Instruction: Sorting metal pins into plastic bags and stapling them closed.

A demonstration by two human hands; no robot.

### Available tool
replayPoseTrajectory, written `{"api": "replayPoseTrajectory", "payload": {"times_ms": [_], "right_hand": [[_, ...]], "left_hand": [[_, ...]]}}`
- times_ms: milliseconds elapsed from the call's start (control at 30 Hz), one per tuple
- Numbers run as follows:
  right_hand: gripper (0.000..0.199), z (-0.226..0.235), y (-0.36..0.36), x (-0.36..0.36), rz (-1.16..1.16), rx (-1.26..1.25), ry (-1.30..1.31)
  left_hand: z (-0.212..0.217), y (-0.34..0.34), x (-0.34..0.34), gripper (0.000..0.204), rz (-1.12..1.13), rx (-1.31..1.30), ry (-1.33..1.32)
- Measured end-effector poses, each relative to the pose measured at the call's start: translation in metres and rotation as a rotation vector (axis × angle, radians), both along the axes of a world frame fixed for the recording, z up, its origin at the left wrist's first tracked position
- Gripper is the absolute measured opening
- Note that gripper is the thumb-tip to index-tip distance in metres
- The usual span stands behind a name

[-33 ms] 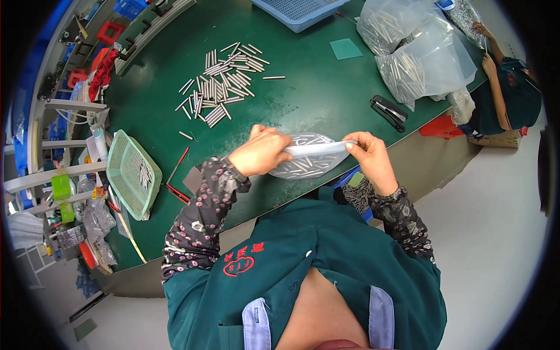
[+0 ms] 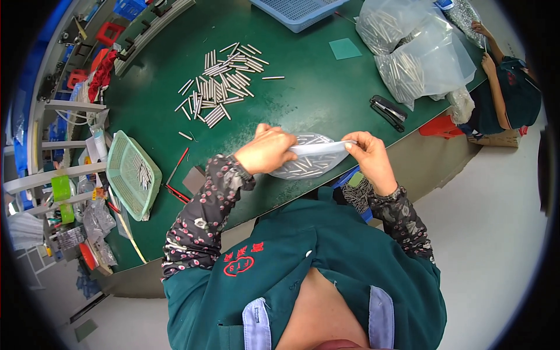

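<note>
A clear plastic bag (image 2: pixel 309 167) with many short metal pins inside lies on the green tabletop close to me. Its top edge is folded into a flat whitish strip between my hands. My left hand (image 2: pixel 266 150) is closed on the left end of that fold, its fingers curled over the plastic. With thumb and fingers my right hand (image 2: pixel 368 156) pinches the fold's right end. Beyond the bag, a loose heap of metal pins (image 2: pixel 219 87) is spread on the table, and one pin (image 2: pixel 273 77) lies apart to its right.
A green basket (image 2: pixel 153 192) holding pins stands at the left, near red-handled tools (image 2: pixel 177 193). On the right are a black stapler (image 2: pixel 388 113) and large bags of pins (image 2: pixel 402 76). A blue tray (image 2: pixel 303 23) sits at the back. Another person's arm (image 2: pixel 494 87) shows far right.
My left hand has slid slightly to the right along the folded bag edge. My right hand keeps its pinch in nearly the same spot.
</note>
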State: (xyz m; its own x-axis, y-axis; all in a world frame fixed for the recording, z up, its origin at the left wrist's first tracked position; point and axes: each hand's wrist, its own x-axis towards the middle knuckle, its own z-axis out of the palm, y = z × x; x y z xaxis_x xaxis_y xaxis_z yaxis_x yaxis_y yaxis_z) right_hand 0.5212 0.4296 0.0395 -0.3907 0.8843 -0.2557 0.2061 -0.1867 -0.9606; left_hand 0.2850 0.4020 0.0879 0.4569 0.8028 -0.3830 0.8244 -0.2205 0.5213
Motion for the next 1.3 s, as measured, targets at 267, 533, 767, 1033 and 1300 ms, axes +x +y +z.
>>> {"api": "replayPoseTrajectory", "payload": {"times_ms": [267, 533, 767, 1033, 1300], "right_hand": [[0.016, -0.006, -0.001, 0.003, -0.008, 0.073, 0.015], [0.055, -0.015, 0.056, 0.048, -0.106, 0.813, -0.909], [0.052, -0.043, 0.079, 0.059, -0.058, 0.719, -1.210], [0.034, -0.025, 0.064, 0.070, -0.391, -0.060, 0.042], [0.050, 0.014, 0.018, 0.045, -0.606, -0.228, 0.969]], "left_hand": [[-0.009, 0.027, 0.034, 0.026, 0.102, -0.211, -0.232], [-0.011, 0.026, 0.028, 0.025, 0.224, -0.317, -0.321], [-0.013, 0.030, 0.028, 0.024, 0.246, -0.346, -0.364], [-0.019, 0.030, 0.026, 0.024, 0.244, -0.319, -0.411], [-0.032, 0.035, 0.024, 0.023, 0.216, -0.361, -0.461]]}}
